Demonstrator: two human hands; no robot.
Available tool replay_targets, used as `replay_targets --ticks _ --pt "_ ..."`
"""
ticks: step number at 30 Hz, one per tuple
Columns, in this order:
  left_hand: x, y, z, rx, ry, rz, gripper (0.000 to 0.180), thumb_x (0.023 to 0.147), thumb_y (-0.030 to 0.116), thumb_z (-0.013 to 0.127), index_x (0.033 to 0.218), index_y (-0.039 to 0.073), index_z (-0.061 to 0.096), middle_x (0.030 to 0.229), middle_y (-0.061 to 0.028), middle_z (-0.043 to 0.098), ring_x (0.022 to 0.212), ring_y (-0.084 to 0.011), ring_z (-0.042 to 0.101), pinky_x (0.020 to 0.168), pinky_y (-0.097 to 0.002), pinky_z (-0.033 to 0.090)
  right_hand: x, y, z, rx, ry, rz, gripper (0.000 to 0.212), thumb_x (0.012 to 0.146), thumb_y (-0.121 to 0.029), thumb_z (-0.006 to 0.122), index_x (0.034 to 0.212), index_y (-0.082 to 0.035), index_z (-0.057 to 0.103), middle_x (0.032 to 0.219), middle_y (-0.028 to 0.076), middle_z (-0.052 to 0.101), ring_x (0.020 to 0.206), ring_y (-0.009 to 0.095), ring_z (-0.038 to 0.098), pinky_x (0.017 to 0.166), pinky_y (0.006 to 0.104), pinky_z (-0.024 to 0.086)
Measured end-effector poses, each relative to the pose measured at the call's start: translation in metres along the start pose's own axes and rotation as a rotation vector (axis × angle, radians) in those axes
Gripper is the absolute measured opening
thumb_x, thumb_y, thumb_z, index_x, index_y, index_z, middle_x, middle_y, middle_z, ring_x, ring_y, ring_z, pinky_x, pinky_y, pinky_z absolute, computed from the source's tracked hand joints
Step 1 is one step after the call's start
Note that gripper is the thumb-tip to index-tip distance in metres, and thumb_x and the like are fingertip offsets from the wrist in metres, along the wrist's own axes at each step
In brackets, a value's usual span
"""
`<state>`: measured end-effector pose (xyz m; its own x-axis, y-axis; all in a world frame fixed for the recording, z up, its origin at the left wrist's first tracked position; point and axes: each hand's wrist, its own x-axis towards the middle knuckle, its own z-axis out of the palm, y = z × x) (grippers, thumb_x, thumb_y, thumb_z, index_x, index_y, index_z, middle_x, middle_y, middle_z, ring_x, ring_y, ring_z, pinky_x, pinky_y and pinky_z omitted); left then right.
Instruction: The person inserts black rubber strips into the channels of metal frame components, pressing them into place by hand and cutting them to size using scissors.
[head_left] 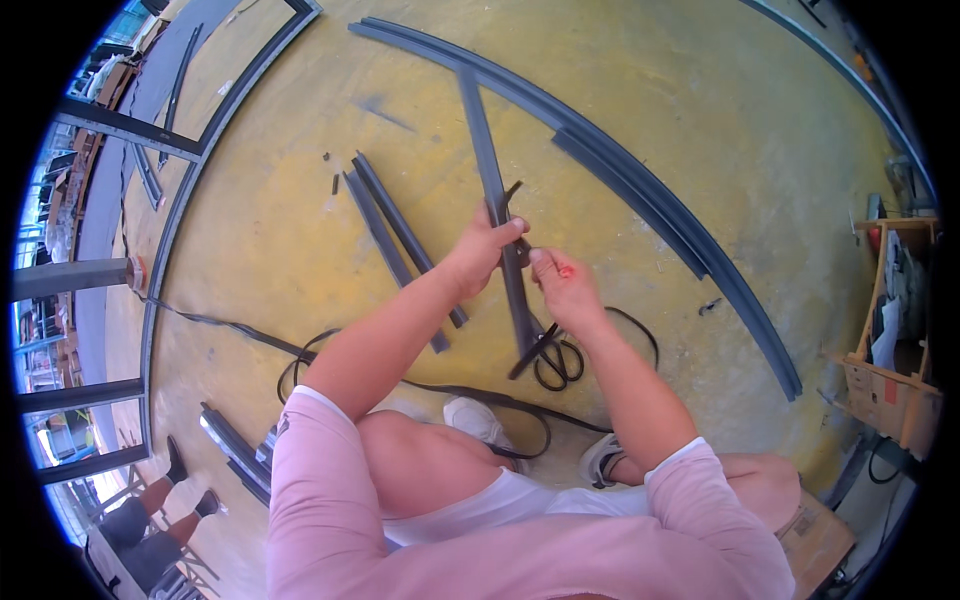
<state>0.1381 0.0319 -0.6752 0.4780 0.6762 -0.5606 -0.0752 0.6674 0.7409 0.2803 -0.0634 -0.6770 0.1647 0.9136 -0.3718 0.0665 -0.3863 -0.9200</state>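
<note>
My left hand (482, 258) is wrapped round a long dark grey metal profile (483, 140), which slants across the floor in front of me. The short end of a black rubber strip (513, 190) sticks out beside the profile just above that hand. With thumb and finger pressed together, my right hand (567, 290) pinches a dark piece at the profile's edge, apparently the same strip. A red spot shows on the back of this hand. Black loops (560, 368) lie by the profile's lower end; whether they are strip or scissor handles is unclear.
Two shorter profiles (400, 220) lie left of my hands. Long curved-looking profiles (620, 170) stretch along the right. A large dark frame (180, 230) stands at left. A long black strip (470, 393) trails past my shoes. A wooden box (890, 390) stands far right; another person's legs (165, 515) are lower left.
</note>
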Motion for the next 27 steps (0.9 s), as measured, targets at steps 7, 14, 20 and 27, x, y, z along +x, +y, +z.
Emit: replay_targets --ticks 7,14,20,27 --pt "-0.001 0.001 0.003 0.002 -0.005 0.146 0.028 0.101 0.016 0.052 0.127 0.006 0.047 0.103 -0.0054 0.058 0.083 -0.0160 0.059 0.075 -0.0320 0.051 0.000 -0.026 -0.036 0.257 -0.112 0.243 0.031 0.100 -0.030 0.056 0.106 -0.001 0.067 0.080 0.000 0.058 0.064 0.006 0.044 0.053 0.0222 0.036" --pt "0.002 0.016 0.013 -0.197 0.057 0.329 0.027 0.103 0.028 0.051 0.121 0.008 0.048 0.096 -0.0036 0.056 0.081 -0.0146 0.057 0.075 -0.0312 0.050 -0.018 -0.018 -0.012 0.497 -0.025 0.194 0.024 0.095 -0.023 0.063 0.102 0.000 0.067 0.079 0.002 0.063 0.061 0.006 0.050 0.052 0.0217 0.041" --pt "-0.005 0.019 0.016 -0.375 0.097 0.361 0.031 0.102 0.024 0.048 0.128 0.008 0.047 0.098 -0.0053 0.055 0.087 -0.0176 0.057 0.077 -0.0343 0.050 -0.014 -0.031 0.022 0.027 0.300 -0.200 0.014 0.089 -0.014 0.070 0.093 0.000 0.071 0.084 0.003 0.064 0.070 0.011 0.056 0.064 0.0271 0.045" --pt "-0.010 0.019 0.021 -0.288 0.167 0.377 0.033 0.101 0.024 0.051 0.129 0.007 0.044 0.100 -0.0048 0.053 0.087 -0.0168 0.056 0.075 -0.0344 0.050 -0.012 -0.035 0.023 -0.251 0.236 -0.373 0.009 0.085 -0.012 0.069 0.090 -0.004 0.071 0.085 0.010 0.061 0.075 0.028 0.061 0.066 0.0371 0.047"
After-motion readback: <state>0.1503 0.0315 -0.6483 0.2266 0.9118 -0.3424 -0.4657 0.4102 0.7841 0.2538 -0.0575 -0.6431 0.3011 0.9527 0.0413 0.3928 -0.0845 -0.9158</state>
